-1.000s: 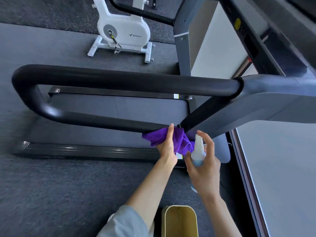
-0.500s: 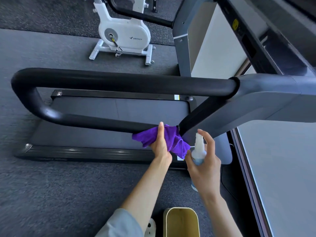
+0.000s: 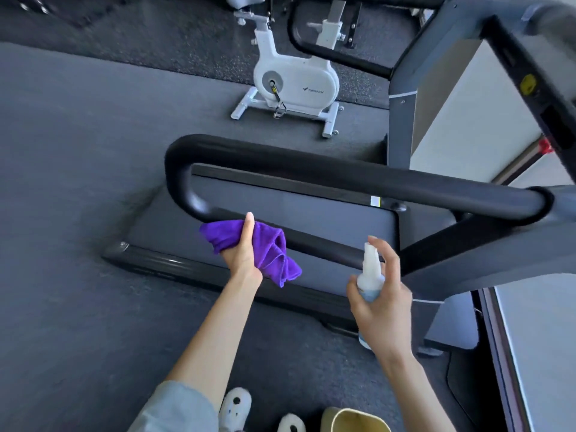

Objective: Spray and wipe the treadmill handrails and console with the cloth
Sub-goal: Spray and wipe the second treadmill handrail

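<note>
Handrail [image 3: 327, 179] of the treadmill is the reference point: a black padded loop whose upper bar runs across mid-frame and whose lower bar returns beneath it toward the grey upright [image 3: 486, 260]. The purple cloth [image 3: 249, 244] is bunched against the lower bar, just short of the loop's outer bend. The left hand [image 3: 244, 255] grips it, fingers wrapped behind the fabric and thumb laid straight up its front, apparently to keep the wad pressed to the padding during a wiping stroke. A loose tail of cloth hangs below the bar. The right hand [image 3: 381, 302] is curled round a small spray bottle [image 3: 369, 275], held upright below the lower bar and near the upright, index finger arched over the nozzle; judged ready to spray the next section. Whether the nozzle is being pressed cannot be told. The console is not clearly in view. Beyond the handrail stands a white exercise bike [image 3: 296, 82] on the dark floor [image 3: 78, 182].
</note>
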